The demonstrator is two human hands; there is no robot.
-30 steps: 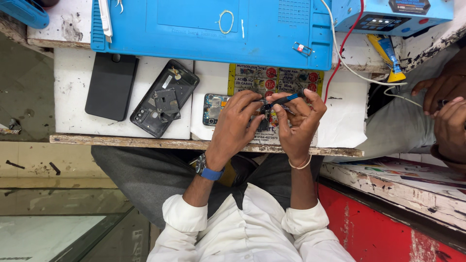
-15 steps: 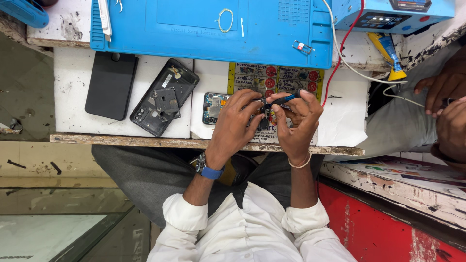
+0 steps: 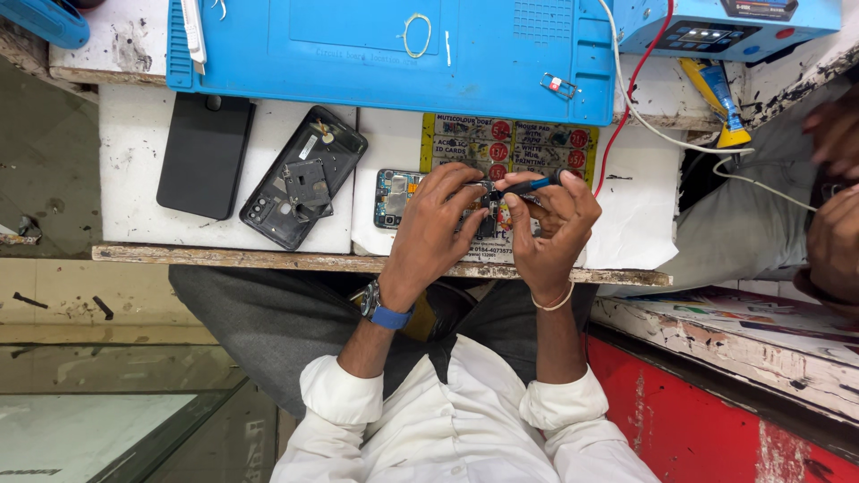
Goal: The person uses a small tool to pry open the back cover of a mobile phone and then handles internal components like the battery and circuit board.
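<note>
Head view: An opened phone [image 3: 420,199], circuit side up, is held down on the white bench [image 3: 134,161] by the left hand [image 3: 434,228], whose fingers are pressed onto it. A blue-handled screwdriver [image 3: 528,185] is gripped between thumb and fingers of the right hand [image 3: 550,228], its tip at the phone. A removed back cover [image 3: 304,177] lies just left; a blue mat [image 3: 376,54] lies beyond.

Left hand [image 3: 436,224] steadying opened phone [image 3: 420,199], right hand [image 3: 553,228] holding blue screwdriver [image 3: 526,186], white bench [image 3: 134,152]
</note>
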